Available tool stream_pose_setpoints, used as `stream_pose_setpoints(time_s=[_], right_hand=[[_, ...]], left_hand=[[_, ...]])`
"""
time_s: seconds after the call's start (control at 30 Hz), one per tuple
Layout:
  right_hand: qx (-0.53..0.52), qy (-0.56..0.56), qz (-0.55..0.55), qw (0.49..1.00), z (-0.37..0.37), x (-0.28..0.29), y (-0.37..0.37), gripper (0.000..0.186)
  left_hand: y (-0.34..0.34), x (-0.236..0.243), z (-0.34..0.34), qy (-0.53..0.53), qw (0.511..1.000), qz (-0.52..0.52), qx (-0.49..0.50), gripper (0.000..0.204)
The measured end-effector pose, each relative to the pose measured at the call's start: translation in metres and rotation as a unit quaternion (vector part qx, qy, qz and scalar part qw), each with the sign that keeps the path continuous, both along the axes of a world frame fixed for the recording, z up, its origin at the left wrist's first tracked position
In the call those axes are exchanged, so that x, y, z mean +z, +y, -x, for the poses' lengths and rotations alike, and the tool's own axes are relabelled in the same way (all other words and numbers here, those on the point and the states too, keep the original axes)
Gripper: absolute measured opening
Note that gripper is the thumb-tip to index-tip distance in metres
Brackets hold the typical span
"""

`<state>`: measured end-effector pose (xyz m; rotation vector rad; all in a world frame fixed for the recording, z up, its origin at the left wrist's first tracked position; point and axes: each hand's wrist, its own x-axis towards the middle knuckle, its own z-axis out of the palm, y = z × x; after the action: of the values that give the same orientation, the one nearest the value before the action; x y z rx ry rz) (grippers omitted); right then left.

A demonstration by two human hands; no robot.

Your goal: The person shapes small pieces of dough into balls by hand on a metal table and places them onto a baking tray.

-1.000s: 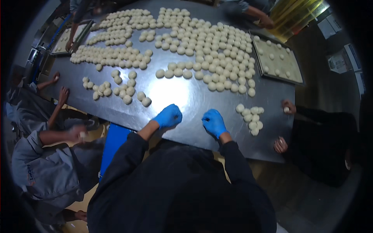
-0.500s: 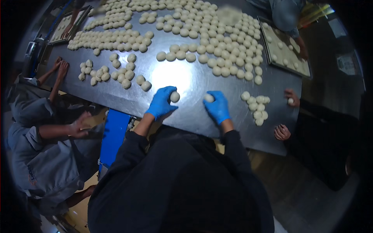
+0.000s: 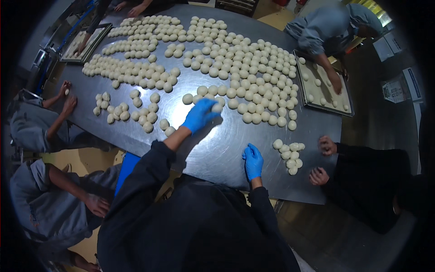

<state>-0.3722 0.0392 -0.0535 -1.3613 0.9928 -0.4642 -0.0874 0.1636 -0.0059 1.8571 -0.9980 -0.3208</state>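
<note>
My left hand (image 3: 199, 117), in a blue glove, reaches out over the steel table (image 3: 217, 156). Between its thumb and fingertips is a pale dough ball (image 3: 217, 108), close to the near edge of the large group of dough balls (image 3: 258, 84). My right hand (image 3: 253, 161), also gloved in blue, rests low near the table's front edge. Its fingers are curled down, and whatever lies under them is hidden. Right of it is a small cluster of dough balls (image 3: 290, 154).
Rows of dough balls (image 3: 131, 70) and looser clumps (image 3: 118, 112) cover the left side. Trays with dough balls stand at the right (image 3: 337, 106) and far left (image 3: 68, 56). Co-workers' hands are at the right edge (image 3: 319, 176), left edge (image 3: 69, 105) and over the right tray (image 3: 334, 81).
My left hand has moved forward with its dough ball toward the large group. My right hand has closed further, and its ball no longer shows. The view has tilted up.
</note>
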Motion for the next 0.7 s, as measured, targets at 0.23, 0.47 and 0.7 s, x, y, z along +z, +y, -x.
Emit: stream_pose_setpoints(time_s=[0.23, 0.47, 0.7], right_hand=[[-0.072, 0.023, 0.038, 0.996, 0.013, -0.012, 0.017, 0.031], [-0.135, -0.026, 0.008, 0.991, 0.038, -0.020, 0.025, 0.028], [0.118, 0.175, 0.236, 0.949, -0.015, -0.001, 0.037, 0.043]], left_hand=[[-0.085, 0.009, -0.123, -0.187, 0.975, -0.118, -0.024, 0.053], [-0.046, 0.017, -0.135, 0.106, 0.990, -0.066, 0.060, 0.050], [0.128, 0.035, -0.068, 0.112, 0.940, -0.139, 0.292, 0.047]])
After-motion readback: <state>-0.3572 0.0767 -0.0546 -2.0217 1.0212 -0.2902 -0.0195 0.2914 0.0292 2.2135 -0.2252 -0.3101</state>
